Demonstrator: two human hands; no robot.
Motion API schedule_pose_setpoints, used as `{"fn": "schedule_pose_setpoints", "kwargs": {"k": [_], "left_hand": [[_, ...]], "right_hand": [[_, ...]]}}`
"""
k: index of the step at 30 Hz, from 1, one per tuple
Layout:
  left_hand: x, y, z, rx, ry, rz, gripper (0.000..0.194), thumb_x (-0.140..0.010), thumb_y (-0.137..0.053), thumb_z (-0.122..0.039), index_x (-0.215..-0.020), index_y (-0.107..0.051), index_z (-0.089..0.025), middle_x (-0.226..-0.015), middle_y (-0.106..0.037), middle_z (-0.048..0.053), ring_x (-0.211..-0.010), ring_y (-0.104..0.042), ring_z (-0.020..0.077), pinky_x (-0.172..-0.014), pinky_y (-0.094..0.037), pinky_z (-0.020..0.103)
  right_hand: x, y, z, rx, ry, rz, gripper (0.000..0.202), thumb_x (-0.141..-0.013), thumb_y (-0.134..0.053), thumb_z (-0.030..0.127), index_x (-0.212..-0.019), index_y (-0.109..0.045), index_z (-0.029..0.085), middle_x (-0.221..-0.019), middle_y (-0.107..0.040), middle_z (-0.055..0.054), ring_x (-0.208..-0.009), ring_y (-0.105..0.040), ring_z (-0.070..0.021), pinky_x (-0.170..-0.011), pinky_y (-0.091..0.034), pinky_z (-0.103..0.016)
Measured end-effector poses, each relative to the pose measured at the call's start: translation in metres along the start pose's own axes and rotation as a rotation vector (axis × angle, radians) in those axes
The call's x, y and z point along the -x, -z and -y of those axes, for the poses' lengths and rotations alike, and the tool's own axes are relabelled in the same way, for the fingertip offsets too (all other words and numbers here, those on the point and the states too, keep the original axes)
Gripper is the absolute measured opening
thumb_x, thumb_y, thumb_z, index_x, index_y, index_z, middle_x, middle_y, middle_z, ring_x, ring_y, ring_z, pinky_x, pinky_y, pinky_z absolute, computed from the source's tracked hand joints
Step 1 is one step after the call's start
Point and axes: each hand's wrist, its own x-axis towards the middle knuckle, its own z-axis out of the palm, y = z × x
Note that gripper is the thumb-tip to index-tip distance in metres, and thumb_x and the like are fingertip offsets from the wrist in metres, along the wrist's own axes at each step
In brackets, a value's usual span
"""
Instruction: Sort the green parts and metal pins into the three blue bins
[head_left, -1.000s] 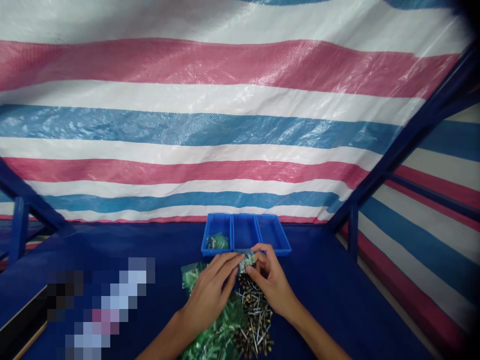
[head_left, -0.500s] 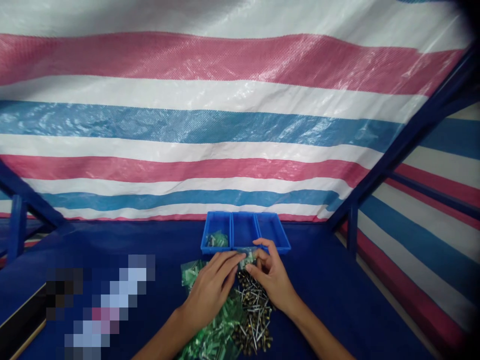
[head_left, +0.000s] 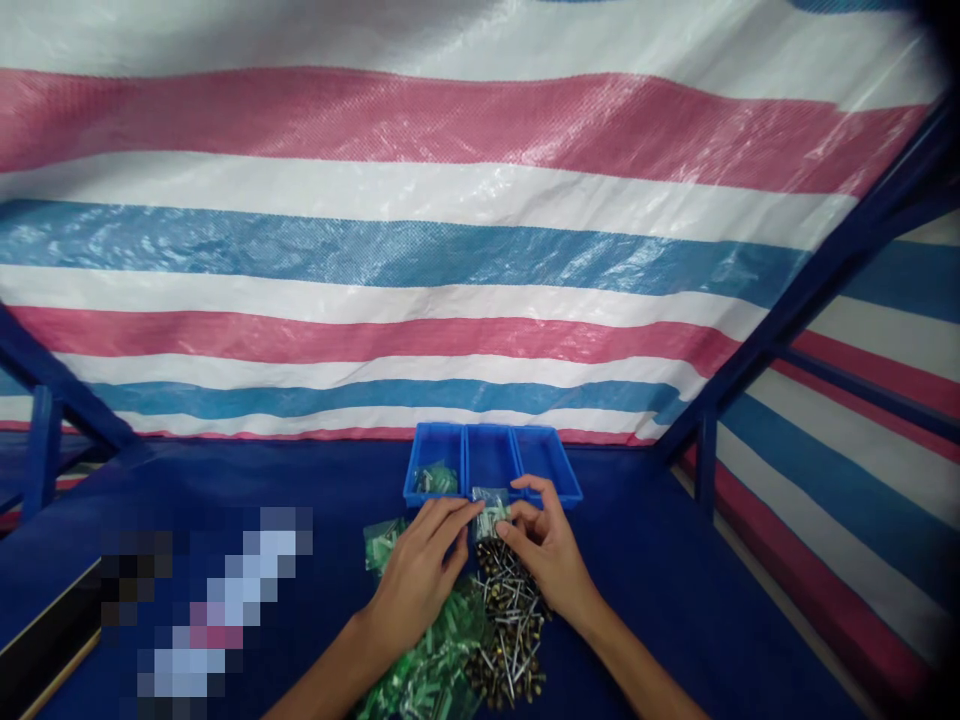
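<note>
Head view, bag in hand: a small clear plastic bag with pale green pieces inside [head_left: 490, 510], up between both hands near the tray's near edge; can't tell if it touches the tray.
Right hand: the right hand [head_left: 553, 560] has thumb and a bent finger pinched nearly closed on the bag's right side, index finger lifted clear.
Left hand: the left hand [head_left: 424, 560] is loosely curved, thumb apart, a fingertip at the bag's left edge; honestly can't tell if it's gripping.
Tray: blue plastic, three-compartment tray [head_left: 491, 455], far side of the dark blue table [head_left: 660, 580]. Left compartment holds some greenish clear bagged stuff [head_left: 436, 478].
Green heap: shiny clear bags of green strips [head_left: 442, 660], near and partly under the left arm.
Screws: loose pile, silvery shanks, brassy heads [head_left: 514, 640], just right of that heap.
</note>
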Motion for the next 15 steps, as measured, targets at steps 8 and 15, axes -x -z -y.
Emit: {"fn": "schedule_pose_setpoints", "kwargs": {"k": [8, 15], "left_hand": [[-0.006, 0.005, -0.006, 0.115, 0.223, -0.058, 0.018, -0.110, -0.058, -0.037, -0.107, -0.072, -0.026, -0.112, -0.070, 0.007, -0.095, -0.070, 0.0232, -0.081, -0.059, 0.035], [-0.007, -0.007, 0.002, 0.593, 0.473, 0.053, 0.017, -0.108, -0.061, -0.040, -0.111, -0.062, -0.024, -0.080, -0.066, -0.003, -0.074, -0.068, 0.0173, -0.073, -0.055, 0.029]], "right_hand": [[-0.001, 0.004, 0.000, 0.049, -0.056, 0.041, 0.041, -0.101, -0.063, 0.061, -0.111, -0.072, 0.023, -0.070, -0.058, 0.002, -0.052, -0.039, -0.0126, -0.048, -0.030, -0.026], [-0.002, 0.002, -0.005, 0.152, 0.015, 0.010, 0.040, -0.094, -0.075, 0.059, -0.085, -0.066, 0.022, -0.066, -0.043, 0.006, -0.061, -0.037, -0.0128, -0.059, -0.033, -0.026]]}}
